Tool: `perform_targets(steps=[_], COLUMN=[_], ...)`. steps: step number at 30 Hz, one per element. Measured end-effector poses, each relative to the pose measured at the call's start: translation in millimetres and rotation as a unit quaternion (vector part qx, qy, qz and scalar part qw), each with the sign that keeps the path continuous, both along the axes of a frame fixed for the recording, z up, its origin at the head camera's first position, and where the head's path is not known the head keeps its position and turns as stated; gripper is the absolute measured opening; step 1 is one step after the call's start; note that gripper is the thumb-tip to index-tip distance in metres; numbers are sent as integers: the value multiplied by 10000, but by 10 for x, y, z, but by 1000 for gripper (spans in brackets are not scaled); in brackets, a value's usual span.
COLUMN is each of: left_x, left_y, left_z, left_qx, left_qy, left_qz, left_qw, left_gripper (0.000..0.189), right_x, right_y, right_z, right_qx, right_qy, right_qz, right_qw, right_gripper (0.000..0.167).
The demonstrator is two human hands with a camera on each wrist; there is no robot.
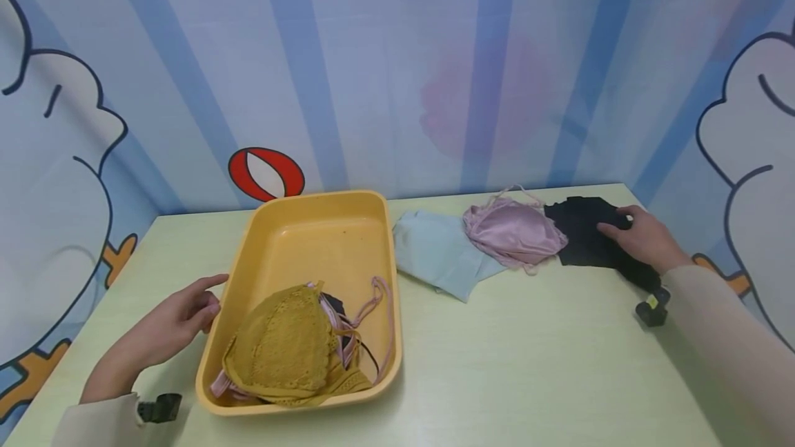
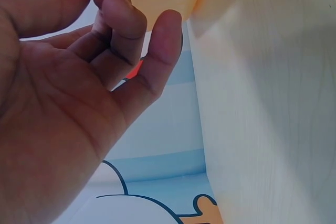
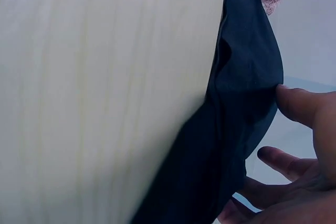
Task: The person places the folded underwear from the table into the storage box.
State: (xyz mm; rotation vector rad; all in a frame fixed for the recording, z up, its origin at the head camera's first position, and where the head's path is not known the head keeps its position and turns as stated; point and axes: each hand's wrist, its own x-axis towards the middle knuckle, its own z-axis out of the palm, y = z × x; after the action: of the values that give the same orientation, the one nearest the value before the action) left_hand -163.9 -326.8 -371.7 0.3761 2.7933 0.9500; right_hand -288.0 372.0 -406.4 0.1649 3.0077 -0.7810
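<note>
In the head view my right hand (image 1: 649, 236) lies at a black cloth garment (image 1: 584, 233) spread at the table's far right. Its thumb touches the cloth in the right wrist view, where the index fingertip (image 3: 270, 156) stands apart from it. My left hand (image 1: 170, 323) rests by the left side of a yellow plastic tray (image 1: 388, 261), fingertips touching the rim, other fingers loosely bent. Inside the tray's near part lies a mustard lace bra (image 1: 282, 343) over pink and black pieces, partly hidden. A pink bra (image 1: 512, 226) lies left of the black garment, touching it.
A pale blue folded cloth (image 1: 437, 247) lies between the tray and the pink bra. Behind the light green table (image 1: 528, 357) stands a striped blue backdrop (image 1: 397, 88) with cartoon drawings. Small black devices sit at both wrists.
</note>
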Motion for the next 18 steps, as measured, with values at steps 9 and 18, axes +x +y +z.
perform_targets(steps=[9,18], left_x=[13,8], left_y=[14,11], left_z=[-2,-2], left_qx=[33,51], left_qy=[-78,26], left_qz=[1,-68], left_qw=[10000,10000], left_gripper=[47,45], right_x=[-15,-20], right_y=[-32,24], right_z=[-51,-86], right_qx=[71,-279], right_qy=[186,577], right_qz=[-23,119], right_qw=[9998,9979], right_gripper=[67,54])
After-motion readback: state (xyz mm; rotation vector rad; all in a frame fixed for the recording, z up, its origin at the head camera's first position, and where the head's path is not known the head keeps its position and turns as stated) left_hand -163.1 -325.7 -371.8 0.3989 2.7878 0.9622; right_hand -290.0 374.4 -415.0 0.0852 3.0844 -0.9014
